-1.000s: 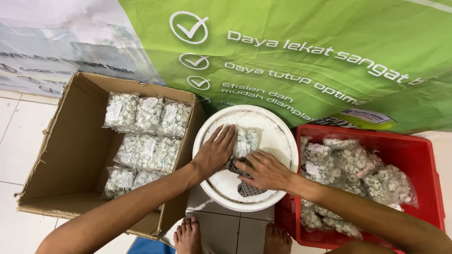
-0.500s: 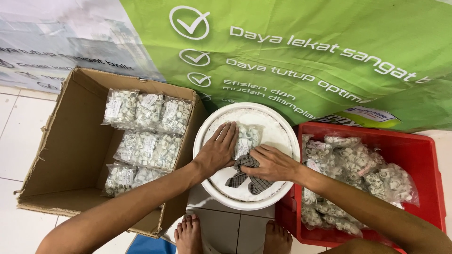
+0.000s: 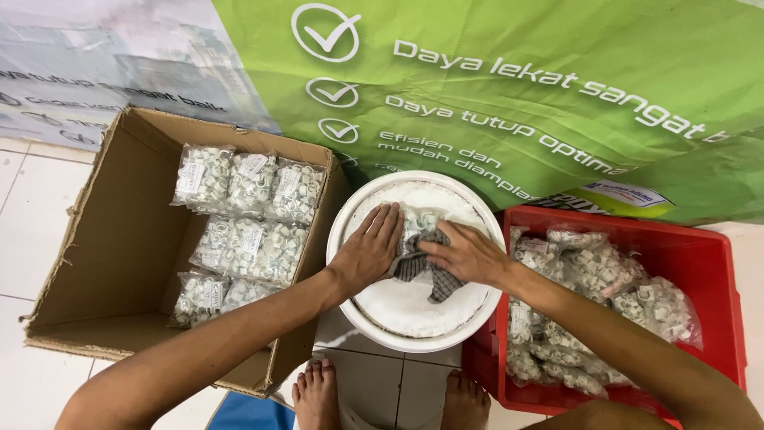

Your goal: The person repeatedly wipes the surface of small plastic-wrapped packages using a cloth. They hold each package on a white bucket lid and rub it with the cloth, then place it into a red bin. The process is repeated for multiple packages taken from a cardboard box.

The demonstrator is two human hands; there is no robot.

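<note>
A: White floor tiles [image 3: 24, 199], green banner [image 3: 557, 95] behind. What is in the middle?

B: Dark checked cloth [image 3: 415, 267], lying on top of white round lid [image 3: 422, 314] of a bucket, btw the two boxes. Under the cloth is a clear bag of small white clips [image 3: 422, 223], only its upper part shows.

A: And the hands?

B: Right hand [image 3: 469, 255] presses on the cloth, fingers bent, pinching the fabric against the bag. Left hand [image 3: 368, 251] lies flat and spread on the lid, fingertips touching the bag's edge; it grips nothing, I think it only steadies.

A: Around it?

B: Left side, cardboard box [image 3: 95, 263] w/ packed bags [image 3: 251, 215] in rows, approx. half of the floor of it is bare. Right side, red crate [image 3: 700, 263] w/ loose pile of bags [image 3: 605, 279]. Bare feet [image 3: 318, 394] below the lid.

A: What can go wrong?

B: My judgement: the lid looks smooth, so the bag can slide to the rim if the left hand lifts. Also hard rubbing can maybe tear the thin plastic, and clips spill.
</note>
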